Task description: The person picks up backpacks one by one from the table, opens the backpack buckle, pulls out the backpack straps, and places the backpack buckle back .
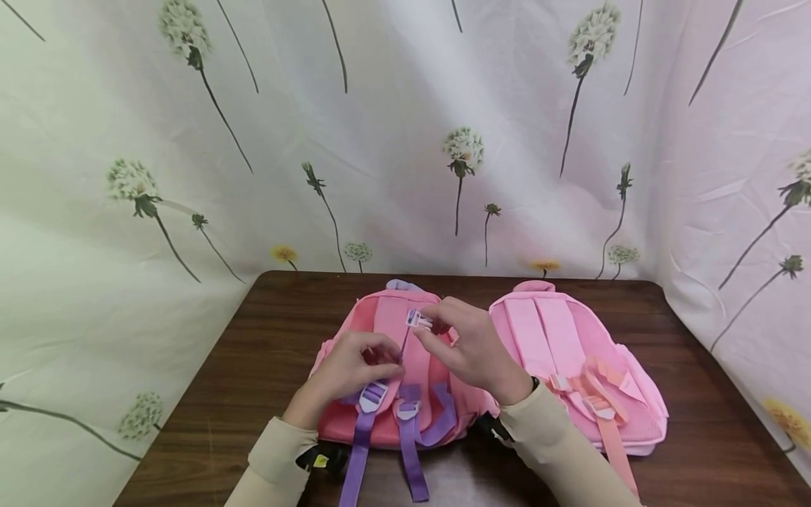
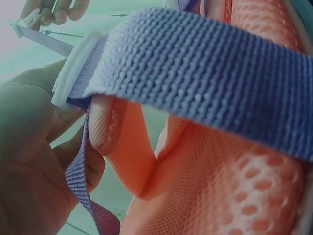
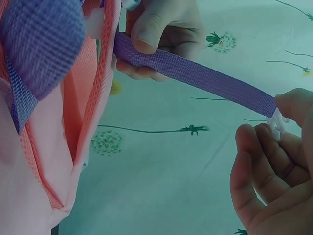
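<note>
A pink backpack (image 1: 391, 318) lies with its shoulder straps facing up, under both hands. My left hand (image 1: 351, 366) pinches a narrow purple webbing strap (image 3: 210, 78) between thumb and fingers, beside the edge of a shoulder strap. The strap runs taut up to a white plastic side-release buckle piece (image 1: 415, 319), which my right hand (image 1: 465, 345) grips at its prong end with thumb and fingertips. Wider purple straps (image 1: 357, 458) hang from white strap adjusters (image 1: 372, 396) towards the table's front. In the left wrist view a white adjuster (image 2: 78, 68) sits close to the left hand.
To the right lies a second pink backpack (image 1: 643, 401) with peach straps (image 1: 611, 443) and buckles, close to the right forearm. Both bags rest on a dark wooden table (image 1: 241, 366). A curtain with dandelion prints (image 1: 393, 141) hangs behind it.
</note>
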The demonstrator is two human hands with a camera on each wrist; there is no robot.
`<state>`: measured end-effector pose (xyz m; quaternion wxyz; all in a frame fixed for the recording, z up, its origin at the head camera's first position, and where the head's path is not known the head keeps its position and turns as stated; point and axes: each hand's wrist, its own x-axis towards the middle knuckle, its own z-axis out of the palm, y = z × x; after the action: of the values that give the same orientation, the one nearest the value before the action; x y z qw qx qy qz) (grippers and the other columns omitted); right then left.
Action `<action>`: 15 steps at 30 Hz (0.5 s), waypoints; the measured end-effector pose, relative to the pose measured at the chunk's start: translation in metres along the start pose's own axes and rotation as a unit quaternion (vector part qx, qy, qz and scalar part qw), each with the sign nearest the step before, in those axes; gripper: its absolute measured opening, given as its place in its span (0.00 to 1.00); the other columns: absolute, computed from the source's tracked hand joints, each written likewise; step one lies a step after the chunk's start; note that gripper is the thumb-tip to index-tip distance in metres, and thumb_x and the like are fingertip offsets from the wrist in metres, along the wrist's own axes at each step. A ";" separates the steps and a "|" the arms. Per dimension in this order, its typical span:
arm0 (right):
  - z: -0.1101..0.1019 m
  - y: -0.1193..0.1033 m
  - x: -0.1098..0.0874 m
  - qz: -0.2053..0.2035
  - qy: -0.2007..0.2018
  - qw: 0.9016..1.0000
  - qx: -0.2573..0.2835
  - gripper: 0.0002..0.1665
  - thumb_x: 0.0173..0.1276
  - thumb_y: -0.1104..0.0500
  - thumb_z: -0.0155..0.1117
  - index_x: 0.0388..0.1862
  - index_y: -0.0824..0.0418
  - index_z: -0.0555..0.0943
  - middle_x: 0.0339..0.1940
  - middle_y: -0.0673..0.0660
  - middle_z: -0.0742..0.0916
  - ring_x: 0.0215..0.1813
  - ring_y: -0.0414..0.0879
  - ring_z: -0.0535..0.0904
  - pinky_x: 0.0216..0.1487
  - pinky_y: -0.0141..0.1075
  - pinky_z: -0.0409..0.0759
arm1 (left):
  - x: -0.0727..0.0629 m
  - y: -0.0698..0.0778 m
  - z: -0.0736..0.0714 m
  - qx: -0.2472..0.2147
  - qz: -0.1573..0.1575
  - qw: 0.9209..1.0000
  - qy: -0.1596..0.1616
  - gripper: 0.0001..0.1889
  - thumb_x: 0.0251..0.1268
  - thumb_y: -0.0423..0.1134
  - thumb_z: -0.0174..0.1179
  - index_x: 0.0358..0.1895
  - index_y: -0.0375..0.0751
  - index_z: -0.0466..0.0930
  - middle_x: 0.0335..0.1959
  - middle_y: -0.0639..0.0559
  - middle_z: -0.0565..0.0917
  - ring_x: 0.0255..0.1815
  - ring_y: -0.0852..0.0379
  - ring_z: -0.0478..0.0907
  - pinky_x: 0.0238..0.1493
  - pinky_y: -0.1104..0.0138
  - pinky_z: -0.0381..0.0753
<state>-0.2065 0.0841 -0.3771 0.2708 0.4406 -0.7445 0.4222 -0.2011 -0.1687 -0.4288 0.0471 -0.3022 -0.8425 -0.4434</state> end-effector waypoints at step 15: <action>0.004 0.003 -0.001 0.011 -0.050 0.999 0.001 0.08 0.69 0.62 0.73 0.46 0.57 0.85 0.37 0.49 0.85 0.36 0.41 0.82 0.39 0.33 0.85 | 0.000 -0.002 -0.004 0.015 -0.023 0.998 -0.055 0.09 0.59 0.43 0.80 0.39 0.51 0.89 0.32 0.66 0.86 0.33 0.61 0.80 0.39 0.65 0.83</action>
<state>-0.2086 0.0819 -0.3808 0.2281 0.4534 -0.7613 0.4035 -0.2029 -0.1720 -0.4278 -0.0049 -0.3054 -0.8570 -0.4150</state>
